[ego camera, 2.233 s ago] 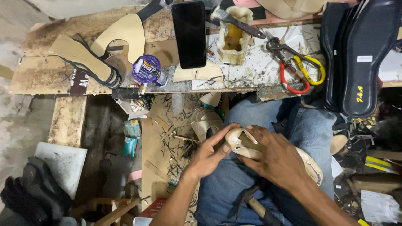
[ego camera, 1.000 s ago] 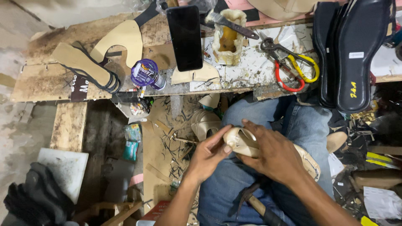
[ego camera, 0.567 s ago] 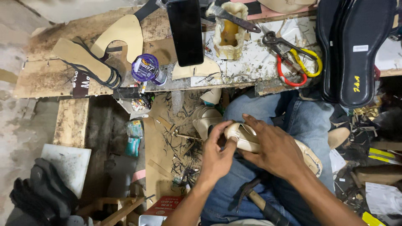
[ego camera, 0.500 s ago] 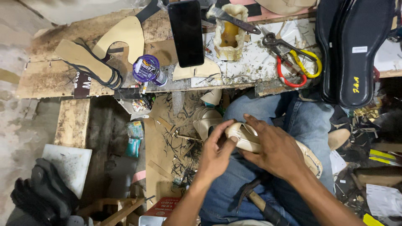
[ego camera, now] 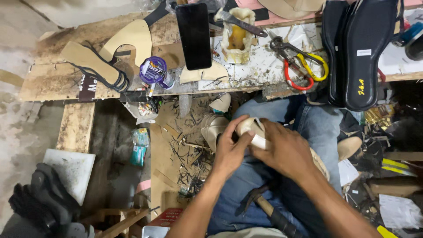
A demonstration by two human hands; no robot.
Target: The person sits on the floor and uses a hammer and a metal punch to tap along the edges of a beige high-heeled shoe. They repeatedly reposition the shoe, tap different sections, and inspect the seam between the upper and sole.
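While both hands work over the lap, left hand [ego camera: 229,150] pinches the toe of a cream shoe upper [ego camera: 251,130]; right hand [ego camera: 284,150] lies curled over it, grip partly hidden. Hammer [ego camera: 264,207] on jeans below. Pliers [ego camera: 299,61], black soles [ego camera: 361,48] on workbench [ego camera: 53,83].

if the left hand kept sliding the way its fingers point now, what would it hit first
The left hand points up and to the right, its fingertips already on the cream shoe piece held over the lap. Beyond that, probably the right hand gripping the same piece, though depth is unclear.
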